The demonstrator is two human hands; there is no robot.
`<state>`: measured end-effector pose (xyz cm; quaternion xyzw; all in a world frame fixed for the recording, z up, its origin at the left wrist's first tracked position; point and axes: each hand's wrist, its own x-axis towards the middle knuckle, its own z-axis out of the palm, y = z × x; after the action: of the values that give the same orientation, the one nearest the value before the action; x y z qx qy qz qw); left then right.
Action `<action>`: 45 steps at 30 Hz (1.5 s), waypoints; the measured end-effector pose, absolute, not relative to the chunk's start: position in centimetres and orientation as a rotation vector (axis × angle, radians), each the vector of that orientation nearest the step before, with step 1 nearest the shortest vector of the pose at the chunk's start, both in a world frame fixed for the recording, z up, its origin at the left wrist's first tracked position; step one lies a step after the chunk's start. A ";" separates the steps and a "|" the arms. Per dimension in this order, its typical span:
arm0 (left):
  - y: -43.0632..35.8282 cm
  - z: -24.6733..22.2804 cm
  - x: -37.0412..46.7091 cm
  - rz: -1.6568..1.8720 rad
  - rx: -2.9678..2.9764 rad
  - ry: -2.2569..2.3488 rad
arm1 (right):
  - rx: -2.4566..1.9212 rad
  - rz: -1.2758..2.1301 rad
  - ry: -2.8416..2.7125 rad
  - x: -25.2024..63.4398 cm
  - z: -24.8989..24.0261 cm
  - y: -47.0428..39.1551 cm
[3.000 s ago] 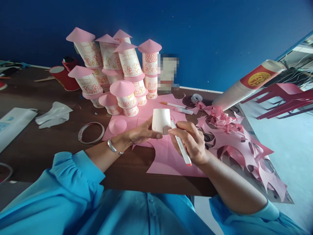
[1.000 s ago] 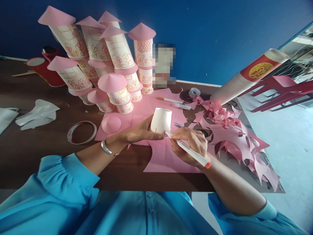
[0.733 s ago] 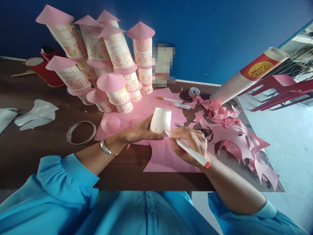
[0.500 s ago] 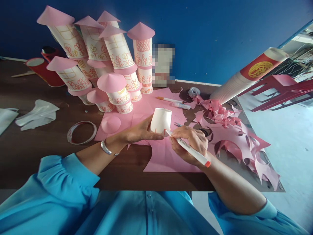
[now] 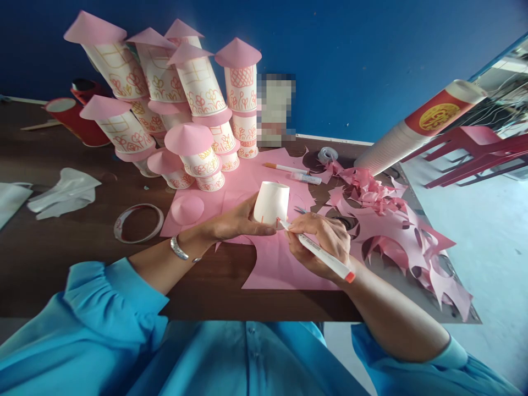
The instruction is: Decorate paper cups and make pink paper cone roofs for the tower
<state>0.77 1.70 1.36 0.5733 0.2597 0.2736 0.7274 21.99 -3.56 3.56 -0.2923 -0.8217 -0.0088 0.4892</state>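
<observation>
A white paper cup [image 5: 271,202] is gripped in my left hand [image 5: 239,221], its narrower end up, with a few short orange-red strokes near its lower rim. My right hand [image 5: 319,242] holds a white marker [image 5: 324,256] with a red-orange end. The marker's tip touches the cup low on its right side. Beneath both hands lie sheets of pink paper [image 5: 272,269]. Behind my left hand stand several towers of decorated cups [image 5: 208,99] with pink cone roofs, and a loose pink cone [image 5: 187,210] lies in front of them.
Pink paper scraps [image 5: 406,231] spread over the table's right side, beside a tall leaning stack of paper cups [image 5: 396,135]. Another marker [image 5: 284,168] and a glue tube [image 5: 306,178] lie beyond the cup. A tape roll [image 5: 138,223] and crumpled clear plastic [image 5: 64,192] are on the left.
The red-orange mark at the marker's tip looks slightly bigger. Both hands hold nearly the same position.
</observation>
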 end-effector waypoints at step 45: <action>1.6 1.4 0.7 0.603 1.267 0.577 | -0.692 -0.058 -1.992 22.2 3.4 -3.4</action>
<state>0.73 1.62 1.37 0.5745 0.2617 0.2734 0.7258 22.24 -3.45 3.41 -0.2854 -0.8213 -0.0240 0.4933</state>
